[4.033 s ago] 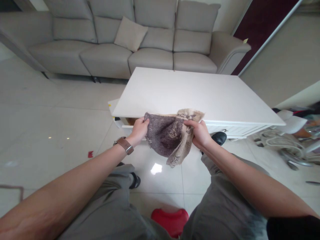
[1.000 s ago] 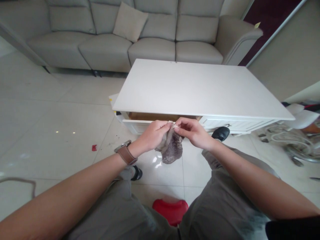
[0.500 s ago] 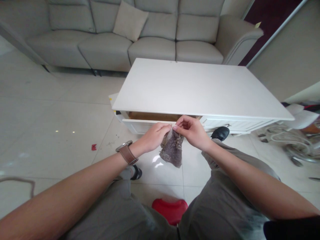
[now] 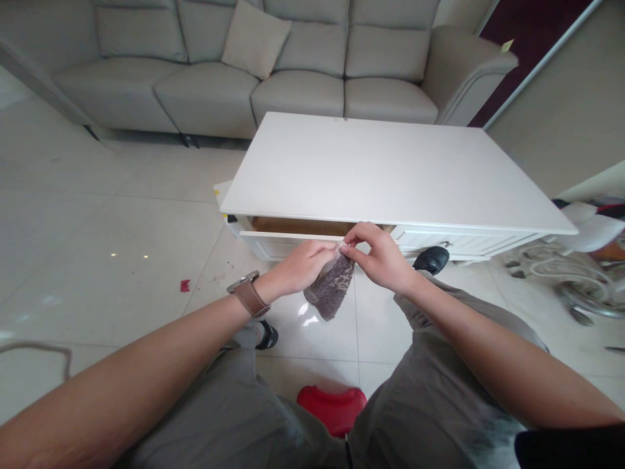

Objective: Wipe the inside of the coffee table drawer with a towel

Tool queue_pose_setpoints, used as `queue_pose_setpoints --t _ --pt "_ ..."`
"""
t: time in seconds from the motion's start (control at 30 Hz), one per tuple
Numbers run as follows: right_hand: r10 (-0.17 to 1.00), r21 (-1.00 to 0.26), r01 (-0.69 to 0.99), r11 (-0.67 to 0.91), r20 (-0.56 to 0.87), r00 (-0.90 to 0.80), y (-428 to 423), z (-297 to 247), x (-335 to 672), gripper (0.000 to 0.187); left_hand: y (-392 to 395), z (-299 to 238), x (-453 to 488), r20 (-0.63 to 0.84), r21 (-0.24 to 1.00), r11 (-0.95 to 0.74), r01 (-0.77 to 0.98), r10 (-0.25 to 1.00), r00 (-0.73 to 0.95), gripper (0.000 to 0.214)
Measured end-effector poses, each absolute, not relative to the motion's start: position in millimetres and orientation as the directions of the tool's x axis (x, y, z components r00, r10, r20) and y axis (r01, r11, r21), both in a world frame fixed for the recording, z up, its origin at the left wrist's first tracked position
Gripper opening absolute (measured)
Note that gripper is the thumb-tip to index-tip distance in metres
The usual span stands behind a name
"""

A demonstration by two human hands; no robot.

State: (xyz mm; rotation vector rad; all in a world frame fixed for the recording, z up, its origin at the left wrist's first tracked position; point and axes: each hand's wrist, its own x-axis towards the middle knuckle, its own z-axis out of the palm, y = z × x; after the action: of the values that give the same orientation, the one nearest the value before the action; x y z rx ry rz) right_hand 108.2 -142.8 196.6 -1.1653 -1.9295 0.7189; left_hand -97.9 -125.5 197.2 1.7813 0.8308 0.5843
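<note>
A small, limp, brown speckled pouch (image 4: 330,290) with a whitish top hangs in the head view, in front of the white coffee table. Whether it is cloth or a filled bag, I cannot tell. My left hand (image 4: 303,266) is closed and pinches the pouch's whitish top from the left. From the right, my right hand (image 4: 378,255) pinches the same top edge between thumb and fingers. The fingertips of both hands almost meet there. Just behind them, a drawer (image 4: 273,242) of the table stands partly pulled out, its inside mostly hidden.
The white coffee table (image 4: 390,169) stands ahead, with a grey sofa (image 4: 297,101) behind it. A red plastic seat (image 4: 332,410) is between my legs. On the tiled floor at left lies a red scrap (image 4: 184,286). Coiled hoses (image 4: 556,267) and other items lie at right.
The pouch's lower end has swung left and turned, showing a more patterned side. Both hands keep their pinch at the top and have barely moved.
</note>
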Motion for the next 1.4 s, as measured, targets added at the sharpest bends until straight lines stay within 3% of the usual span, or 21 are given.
queue_pose_setpoints --t 0.13,0.3,0.6,0.83,1.0,1.2,1.4 --pt "0.912 -0.847 0.363 0.389 0.299 -0.28 -142 201 113 0.025 -125 196 -97 0.051 0.967 -0.186 0.177 0.814 0.578 0.008" --pt "0.943 -0.918 0.252 0.306 0.256 -0.211 -141 205 121 0.037 -124 197 -98 0.138 0.954 -0.267 0.135 0.794 0.592 0.006" --pt "0.917 -0.895 0.228 0.383 0.339 -0.211 -140 203 122 0.034 -120 185 -98 0.183 0.95 -0.297 0.098 0.782 0.596 0.015" --pt "0.911 -0.884 0.24 0.4 0.354 -0.212 -141 207 121 0.034 -118 183 -95 0.162 0.944 -0.295 0.145 0.802 0.574 0.016" --pt "0.909 -0.877 0.253 0.409 0.369 -0.191 -142 208 121 0.036 -118 182 -95 0.121 0.905 -0.351 0.239 0.752 0.648 0.012" --pt "0.883 -0.839 0.299 0.454 0.468 -0.03 -131 214 137 0.04 -111 176 -99 -0.025 0.858 -0.342 0.384 0.718 0.696 0.024" --pt "0.824 -0.798 0.341 0.497 0.557 0.103 -118 216 160 0.043 -98 171 -108 -0.065 0.837 -0.365 0.407 0.673 0.737 0.036"
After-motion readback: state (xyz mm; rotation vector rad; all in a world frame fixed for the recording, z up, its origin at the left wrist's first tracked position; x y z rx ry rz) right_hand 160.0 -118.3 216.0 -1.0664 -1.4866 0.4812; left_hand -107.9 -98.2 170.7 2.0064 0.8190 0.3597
